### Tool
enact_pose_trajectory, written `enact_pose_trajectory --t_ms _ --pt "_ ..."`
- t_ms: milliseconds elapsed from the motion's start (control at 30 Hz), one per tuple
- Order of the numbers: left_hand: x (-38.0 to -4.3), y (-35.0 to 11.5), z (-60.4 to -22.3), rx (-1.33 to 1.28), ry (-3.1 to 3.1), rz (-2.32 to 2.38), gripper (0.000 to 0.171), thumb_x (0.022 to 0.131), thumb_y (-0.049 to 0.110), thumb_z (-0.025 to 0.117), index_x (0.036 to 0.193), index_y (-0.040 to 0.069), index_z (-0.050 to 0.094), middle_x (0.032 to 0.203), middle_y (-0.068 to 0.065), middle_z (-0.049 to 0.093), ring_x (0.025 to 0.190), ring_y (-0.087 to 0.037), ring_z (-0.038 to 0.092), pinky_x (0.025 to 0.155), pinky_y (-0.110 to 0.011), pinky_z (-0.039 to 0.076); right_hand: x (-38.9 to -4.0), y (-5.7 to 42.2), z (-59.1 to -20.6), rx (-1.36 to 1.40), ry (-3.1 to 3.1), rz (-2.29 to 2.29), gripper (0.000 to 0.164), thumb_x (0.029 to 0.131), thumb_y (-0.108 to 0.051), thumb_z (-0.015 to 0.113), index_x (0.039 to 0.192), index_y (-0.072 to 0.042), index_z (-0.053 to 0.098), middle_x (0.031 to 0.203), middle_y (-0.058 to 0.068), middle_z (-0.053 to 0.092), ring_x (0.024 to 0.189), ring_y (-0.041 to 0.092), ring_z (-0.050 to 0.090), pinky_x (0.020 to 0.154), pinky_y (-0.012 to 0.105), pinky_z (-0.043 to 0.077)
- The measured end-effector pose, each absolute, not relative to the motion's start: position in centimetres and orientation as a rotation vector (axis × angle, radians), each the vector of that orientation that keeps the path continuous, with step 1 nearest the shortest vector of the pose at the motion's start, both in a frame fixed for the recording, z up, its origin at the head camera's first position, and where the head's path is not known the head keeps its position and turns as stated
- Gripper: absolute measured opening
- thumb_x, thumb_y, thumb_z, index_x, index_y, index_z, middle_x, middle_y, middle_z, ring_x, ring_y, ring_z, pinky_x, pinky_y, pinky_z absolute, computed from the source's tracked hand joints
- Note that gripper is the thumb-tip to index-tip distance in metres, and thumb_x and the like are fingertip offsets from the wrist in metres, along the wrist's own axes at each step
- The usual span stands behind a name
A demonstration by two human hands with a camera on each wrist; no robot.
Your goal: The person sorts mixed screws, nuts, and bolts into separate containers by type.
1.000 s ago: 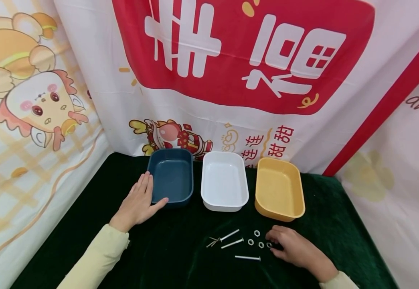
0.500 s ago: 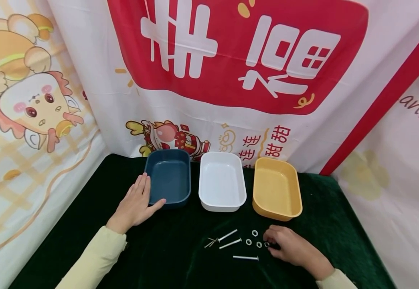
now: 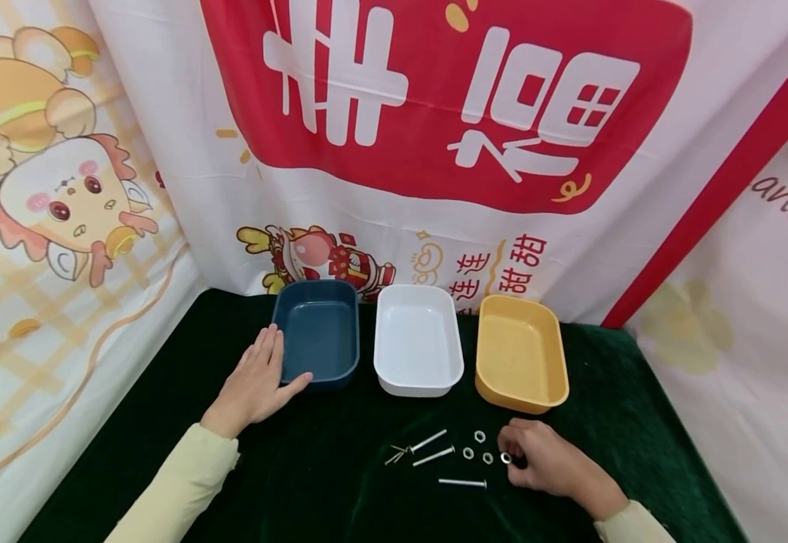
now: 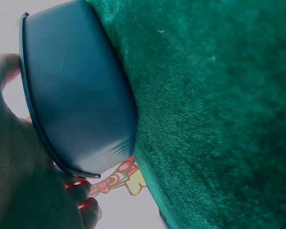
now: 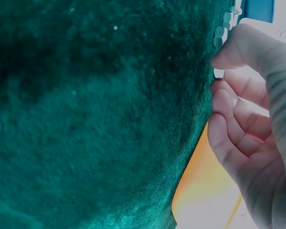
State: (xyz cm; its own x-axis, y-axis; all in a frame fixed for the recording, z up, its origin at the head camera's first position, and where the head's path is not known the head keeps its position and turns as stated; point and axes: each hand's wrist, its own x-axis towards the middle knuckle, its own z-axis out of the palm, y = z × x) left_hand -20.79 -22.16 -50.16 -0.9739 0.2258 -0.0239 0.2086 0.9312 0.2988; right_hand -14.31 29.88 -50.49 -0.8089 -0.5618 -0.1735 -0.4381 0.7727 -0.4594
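My left hand (image 3: 251, 388) rests on the left rim of a dark blue plastic container (image 3: 322, 339), fingers straight and thumb over its front corner. From the left wrist view the container's outer wall (image 4: 78, 90) stands beside the palm. On the right, my right hand (image 3: 546, 460) is low on the cloth and pinches a silver hex nut (image 3: 505, 458) between thumb and index finger. That nut (image 5: 219, 73) also shows between the fingertips in the right wrist view. Three more nuts (image 3: 487, 458) lie just left of these fingertips.
A white container (image 3: 417, 339) and a yellow container (image 3: 522, 354) stand in a row with the blue one. Three long bolts (image 3: 462, 483) and a small cluster of thin screws (image 3: 396, 455) lie on the green velvet cloth (image 3: 312, 467). Printed fabric (image 3: 339, 188) hangs behind.
The right thumb and index finger have closed in on the rightmost nut, which now shows more plainly between them. The left hand has stayed on the blue container.
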Motion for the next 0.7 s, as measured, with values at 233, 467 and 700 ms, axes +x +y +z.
enact_pose_trajectory --t_ms 233,467,700 --pt "-20.8 -22.2 -49.9 0.343 3.033 0.458 0.112 0.101 0.076 0.044 0.166 -0.007 0.009 0.177 -0.025 0.002 0.164 -0.047 0.005 0.131 -0.066 0.012 -14.4 29.7 -50.1 -0.725 2.665 -0.578 0.020 0.083 -0.020 0.081 0.098 -0.026 0.069 0.089 -0.013 0.059 0.076 -0.001 0.054 0.065 0.020 0.050" --pt "-20.7 -22.2 -49.9 0.347 3.036 0.452 0.115 0.099 0.081 0.039 0.166 -0.007 0.009 0.177 -0.026 0.003 0.164 -0.048 0.007 0.131 -0.066 0.014 -14.3 29.2 -49.5 -0.732 2.686 -0.584 0.020 0.083 -0.019 0.081 0.098 -0.024 0.069 0.088 -0.013 0.059 0.076 0.000 0.054 0.066 0.020 0.050" --pt "-20.7 -22.2 -49.9 0.352 3.037 0.453 0.116 0.098 0.083 0.038 0.166 -0.008 0.010 0.177 -0.026 0.004 0.164 -0.048 0.007 0.131 -0.066 0.014 -14.3 28.6 -48.8 -0.776 2.749 -0.574 0.020 0.082 -0.018 0.081 0.096 -0.025 0.069 0.086 -0.014 0.059 0.076 -0.001 0.053 0.068 0.019 0.051"
